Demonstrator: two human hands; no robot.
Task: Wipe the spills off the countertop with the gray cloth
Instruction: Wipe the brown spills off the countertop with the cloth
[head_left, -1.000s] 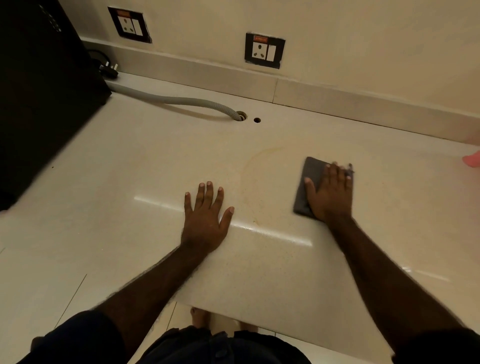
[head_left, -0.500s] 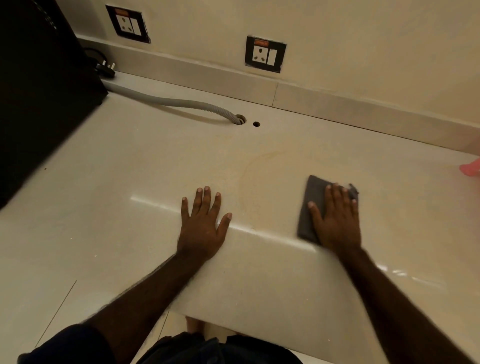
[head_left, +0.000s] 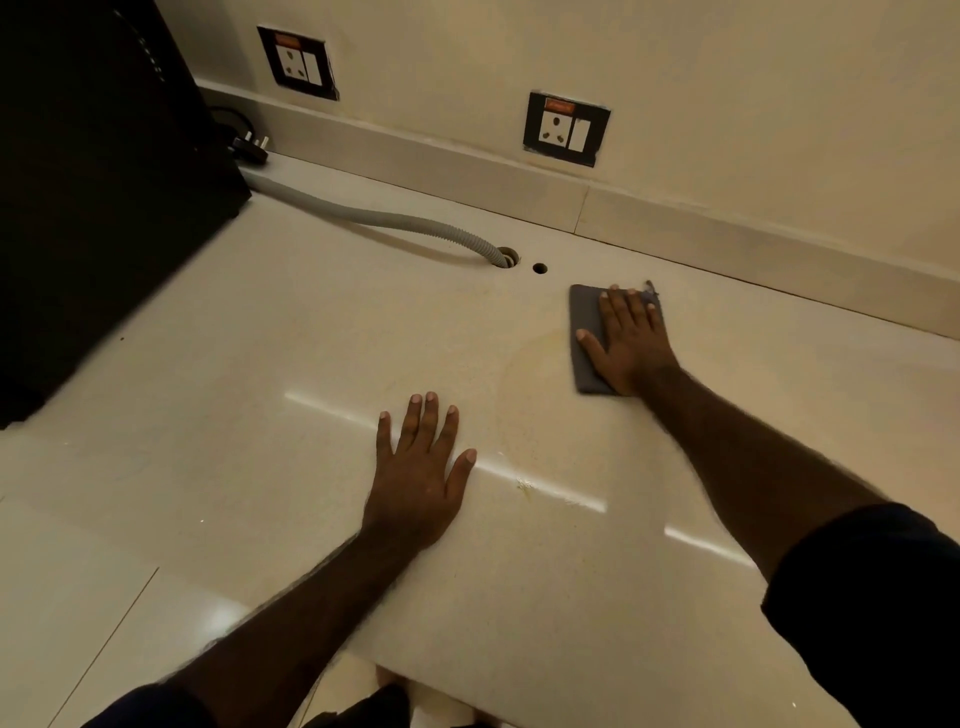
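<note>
The folded gray cloth (head_left: 585, 332) lies flat on the cream countertop (head_left: 260, 364), toward the back wall. My right hand (head_left: 631, 343) presses flat on top of it with fingers spread, covering most of the cloth. A faint yellowish ring-shaped spill stain (head_left: 524, 395) marks the surface just left of and below the cloth. A few small droplets (head_left: 524, 486) sit near the light streak. My left hand (head_left: 415, 475) rests palm-down on the counter near the front, fingers apart, holding nothing.
A large black appliance (head_left: 93, 197) fills the left side. A gray corrugated hose (head_left: 395, 218) runs from it into a hole (head_left: 509, 255); a smaller hole (head_left: 540, 268) is beside it. A black plug (head_left: 249, 148) and two wall sockets (head_left: 566, 130) sit at the back.
My right hand has slid the cloth away from me, from near the front toward the back wall beside the small hole. My left hand stayed planted.
</note>
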